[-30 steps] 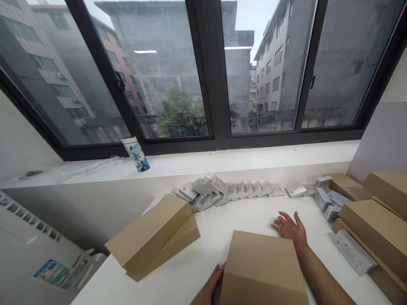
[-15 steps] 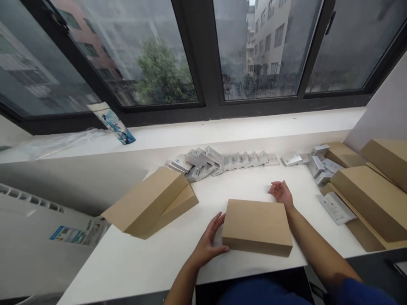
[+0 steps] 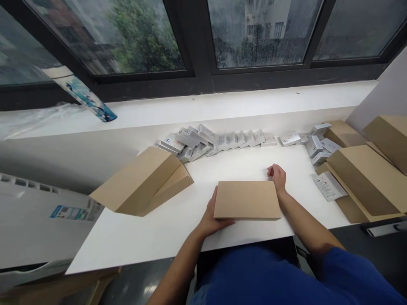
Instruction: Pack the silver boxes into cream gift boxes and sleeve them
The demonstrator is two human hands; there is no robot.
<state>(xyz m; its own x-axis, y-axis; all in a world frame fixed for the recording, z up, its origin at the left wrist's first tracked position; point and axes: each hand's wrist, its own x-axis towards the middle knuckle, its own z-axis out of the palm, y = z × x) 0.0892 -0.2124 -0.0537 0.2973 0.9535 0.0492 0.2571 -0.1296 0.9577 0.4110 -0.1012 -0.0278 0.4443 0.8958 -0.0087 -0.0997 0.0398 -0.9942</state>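
A closed brown cardboard box (image 3: 247, 200) lies in front of me on the white table, its front edge slightly raised toward me. My left hand (image 3: 212, 216) grips its left side, with the thumb along the front edge and the other fingers partly hidden behind the box. Just past the box's far right corner is my right hand (image 3: 277, 174), its fingers curled in and nothing visible in them. My right forearm runs alongside the box's right edge.
An open cardboard box (image 3: 143, 182) tilts at the left. Several small silver-white boxes (image 3: 203, 142) line the wall. At the right are more open cardboard boxes (image 3: 365, 178) and a white packet (image 3: 330, 186). A blue-patterned tube (image 3: 85, 98) stands on the sill.
My left hand has closed onto the box's left side, and the box has turned and tilted a little. The right hand's fingers have curled in. The view has tipped downward.
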